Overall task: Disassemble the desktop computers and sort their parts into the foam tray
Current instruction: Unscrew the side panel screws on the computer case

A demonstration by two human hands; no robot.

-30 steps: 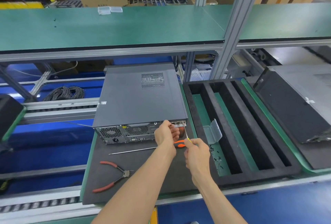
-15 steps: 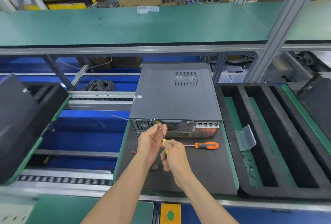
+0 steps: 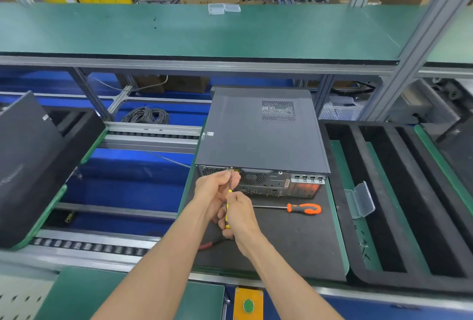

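Both hands work at the rear panel of the computer (image 3: 261,130): the right hand (image 3: 239,213) grips a yellow screwdriver (image 3: 228,200), the left hand (image 3: 213,190) pinches its shaft. An orange screwdriver (image 3: 303,208) lies just before the computer, the foam tray (image 3: 340,191) to its right.

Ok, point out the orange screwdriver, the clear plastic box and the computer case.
orange screwdriver (image 3: 304,208): head view, on its handle.
clear plastic box (image 3: 359,200): head view, on its open lid.
computer case (image 3: 256,135): head view, on its top panel.

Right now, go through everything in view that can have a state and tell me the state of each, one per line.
Desktop computer: flat, cover on, rear panel facing the person.
Yellow screwdriver: in both hands, tip at the rear panel's top edge.
Left hand: steadying the shaft.
Right hand: gripping the handle.
Orange screwdriver: lying unused on the mat.
Clear plastic box: open, in the foam tray.
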